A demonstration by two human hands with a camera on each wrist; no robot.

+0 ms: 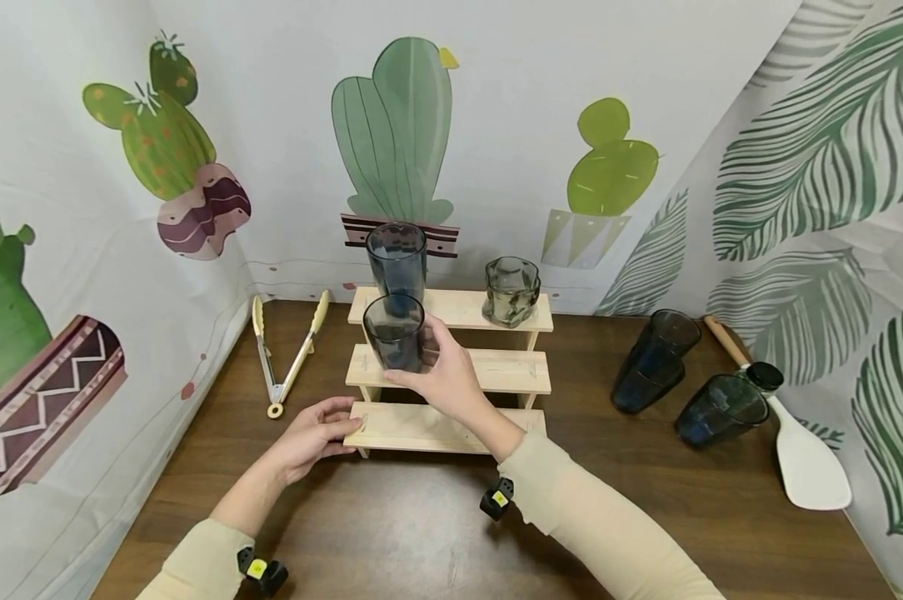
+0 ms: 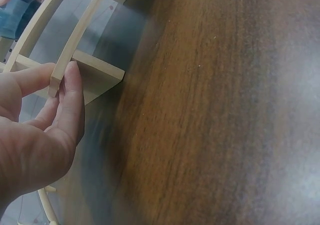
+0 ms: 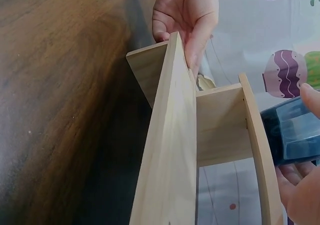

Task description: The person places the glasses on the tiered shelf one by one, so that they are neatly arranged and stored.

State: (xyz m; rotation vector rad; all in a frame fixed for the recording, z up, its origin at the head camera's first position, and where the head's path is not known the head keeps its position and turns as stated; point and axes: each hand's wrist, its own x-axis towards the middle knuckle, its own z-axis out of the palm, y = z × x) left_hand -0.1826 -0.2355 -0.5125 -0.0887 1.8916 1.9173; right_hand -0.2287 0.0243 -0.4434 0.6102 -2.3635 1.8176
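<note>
A three-step wooden stand point(image 1: 436, 427) stands on the brown table. My right hand point(image 1: 449, 377) holds a dark blue-grey glass point(image 1: 393, 335) upright at the left end of the middle step, thumb and fingers around its right side. In the right wrist view the same glass point(image 3: 295, 130) meets the step's board. With my left hand point(image 1: 318, 437) I pinch the left end of the lowest step, thumb above and fingers below, as the left wrist view shows. On the top step stand a taller dark glass point(image 1: 396, 260) at the left and a wavy smoky glass point(image 1: 511, 292) at the right.
Yellow-tipped tongs point(image 1: 286, 367) lie spread open left of the stand. To the right are nested dark glasses point(image 1: 650, 367), another dark glass point(image 1: 721, 412), a black-capped bottle point(image 1: 765, 377) and a white spatula point(image 1: 813, 462). A printed cloth point(image 1: 286, 150) hangs behind the table.
</note>
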